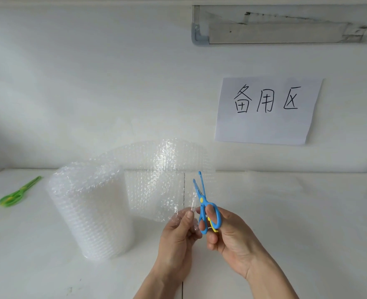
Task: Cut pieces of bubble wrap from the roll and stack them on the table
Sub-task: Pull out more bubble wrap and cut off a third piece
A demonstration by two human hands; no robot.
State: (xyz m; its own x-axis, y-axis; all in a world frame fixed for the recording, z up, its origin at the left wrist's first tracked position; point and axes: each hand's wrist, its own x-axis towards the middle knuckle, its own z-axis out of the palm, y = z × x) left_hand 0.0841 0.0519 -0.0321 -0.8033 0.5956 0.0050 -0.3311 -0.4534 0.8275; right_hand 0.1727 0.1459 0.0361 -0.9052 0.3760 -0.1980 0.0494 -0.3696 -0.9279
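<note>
Head camera, looking down at a white table (286, 212): my left hand (178, 236) pinches the lower free corner of a bubble wrap sheet (163, 180) between thumb and fingers, while my right hand (227, 231) grips blue plastic scissors (206, 210), thumb and fingers through the loops. The blades stand parted, pointing up and away, right at the sheet's loose edge; whether they already bite the film I cannot tell.

The sheet arcs up and over from the bubble wrap roll (92, 212), which stands upright on the table to the left of my hands. No cut pieces show anywhere on the table, so I judge the stacking not yet begun.

The film looks feather-light, limp and slick. It will likely fold away from the blades unless pulled taut, so the best hold is close beside the cut line, as my left hand has it, and it should shift along as the cut runs. The roll, being light, may tip or slide if I tug hard.

Green scissors (18, 193) lie closed at the table's far left, well apart from the work. A paper sign (268, 111) with handwritten characters hangs on the wall behind.
</note>
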